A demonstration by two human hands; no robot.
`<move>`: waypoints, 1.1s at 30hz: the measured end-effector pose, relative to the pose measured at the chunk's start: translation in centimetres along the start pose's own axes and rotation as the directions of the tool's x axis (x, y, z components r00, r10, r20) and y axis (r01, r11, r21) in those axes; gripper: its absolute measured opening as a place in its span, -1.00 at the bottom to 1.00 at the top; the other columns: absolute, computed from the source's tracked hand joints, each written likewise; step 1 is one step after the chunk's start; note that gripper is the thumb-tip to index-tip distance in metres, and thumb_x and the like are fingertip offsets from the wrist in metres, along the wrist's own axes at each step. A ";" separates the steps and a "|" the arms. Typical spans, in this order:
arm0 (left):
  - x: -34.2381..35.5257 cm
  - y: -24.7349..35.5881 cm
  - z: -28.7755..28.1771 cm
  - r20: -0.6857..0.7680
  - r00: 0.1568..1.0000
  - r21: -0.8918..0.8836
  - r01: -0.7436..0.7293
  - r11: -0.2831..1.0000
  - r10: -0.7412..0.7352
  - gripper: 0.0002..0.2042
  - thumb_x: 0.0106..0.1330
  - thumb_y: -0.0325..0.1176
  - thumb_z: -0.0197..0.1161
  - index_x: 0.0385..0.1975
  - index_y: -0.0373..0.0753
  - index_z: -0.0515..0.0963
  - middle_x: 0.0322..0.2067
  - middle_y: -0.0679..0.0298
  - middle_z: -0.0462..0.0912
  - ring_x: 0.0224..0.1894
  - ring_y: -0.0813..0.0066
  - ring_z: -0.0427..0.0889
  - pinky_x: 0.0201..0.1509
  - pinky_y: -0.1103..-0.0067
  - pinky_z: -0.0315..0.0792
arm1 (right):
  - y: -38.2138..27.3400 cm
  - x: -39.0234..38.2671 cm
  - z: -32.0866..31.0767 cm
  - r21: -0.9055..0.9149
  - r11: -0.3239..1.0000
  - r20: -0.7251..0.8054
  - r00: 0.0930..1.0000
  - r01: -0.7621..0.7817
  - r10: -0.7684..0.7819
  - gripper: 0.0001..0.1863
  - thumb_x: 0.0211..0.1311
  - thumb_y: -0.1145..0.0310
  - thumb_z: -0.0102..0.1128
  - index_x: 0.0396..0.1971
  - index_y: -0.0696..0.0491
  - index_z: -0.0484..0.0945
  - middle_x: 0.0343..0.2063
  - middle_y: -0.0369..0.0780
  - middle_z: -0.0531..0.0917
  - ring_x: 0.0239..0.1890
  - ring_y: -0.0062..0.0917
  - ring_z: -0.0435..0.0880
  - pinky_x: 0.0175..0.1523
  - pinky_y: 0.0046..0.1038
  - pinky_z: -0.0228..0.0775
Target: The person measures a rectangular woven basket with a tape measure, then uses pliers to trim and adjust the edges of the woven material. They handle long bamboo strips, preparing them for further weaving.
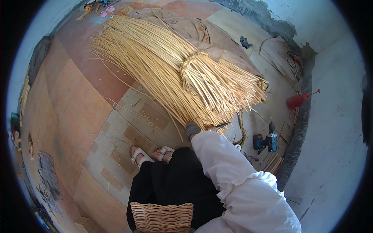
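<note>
My right hand (192, 129), in a grey glove below a white sleeve, touches the lower edge of a long pile of pale straw-coloured rods (147, 70); its fingers are mostly hidden. Just right of it lies a tool with a dark tapered blade (222, 125), partly covered by rods and the sleeve. A braided ring (186, 64) binds the upper bundle. A woven wicker basket (161, 215) shows at my lap, at the bottom edge. My left hand is out of sight.
Right of the pile are a cordless drill (272, 141), a red spray bottle (295, 101) and a white wall (334, 116). A brown cloth (215, 46) lies behind the rods. My sandalled feet (140, 155) rest on tiles; pink sandals (110, 9) sit at the far edge.
</note>
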State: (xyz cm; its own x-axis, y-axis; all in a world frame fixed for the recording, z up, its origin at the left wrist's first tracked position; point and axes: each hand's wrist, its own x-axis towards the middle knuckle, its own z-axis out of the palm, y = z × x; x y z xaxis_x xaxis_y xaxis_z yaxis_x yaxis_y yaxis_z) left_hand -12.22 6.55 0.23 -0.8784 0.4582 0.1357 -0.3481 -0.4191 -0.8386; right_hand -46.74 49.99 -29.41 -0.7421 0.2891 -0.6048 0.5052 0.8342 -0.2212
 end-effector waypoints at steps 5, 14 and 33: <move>-2.0 2.0 -1.1 0.315 0.921 -0.728 0.079 0.681 0.230 -0.50 0.37 -0.06 -0.05 0.27 -0.05 0.19 0.04 0.29 0.51 -0.12 0.47 0.53 -0.01 0.43 0.36 | 1.9 -0.1 -1.9 0.244 0.968 -0.362 0.931 0.054 0.040 -0.71 0.00 0.27 0.12 -0.27 0.10 0.55 -0.37 -0.03 0.63 -0.26 -0.19 0.61 -0.14 -0.24 0.45; 1.3 1.4 -1.5 0.196 0.977 -0.295 0.135 0.946 -0.079 -0.51 0.37 -0.05 -0.05 0.27 -0.03 0.21 0.02 0.33 0.52 -0.14 0.52 0.54 -0.03 0.46 0.36 | -4.1 0.5 7.3 0.102 0.979 0.007 0.984 0.175 -0.177 -0.63 0.07 0.15 0.08 -0.21 0.09 0.58 -0.32 -0.04 0.65 -0.26 -0.23 0.64 -0.11 -0.26 0.46; 0.8 1.6 -1.1 0.119 0.988 -0.215 0.119 0.969 -0.095 -0.53 0.36 -0.03 -0.04 0.25 0.01 0.24 -0.01 0.41 0.54 -0.17 0.63 0.55 -0.08 0.51 0.35 | -9.8 -5.9 10.0 0.129 0.971 -0.038 0.979 0.204 -0.200 -0.70 0.20 0.21 -0.02 -0.24 0.03 0.61 -0.30 -0.08 0.66 -0.24 -0.28 0.65 -0.07 -0.28 0.47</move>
State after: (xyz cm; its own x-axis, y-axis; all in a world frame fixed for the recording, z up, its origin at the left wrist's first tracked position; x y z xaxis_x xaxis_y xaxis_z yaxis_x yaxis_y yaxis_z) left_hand -13.12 7.10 -1.55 -0.8740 0.3993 0.2770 -0.3720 -0.1830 -0.9100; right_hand -42.88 35.40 -31.30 -0.8445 0.1337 -0.5186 0.3959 0.8081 -0.4362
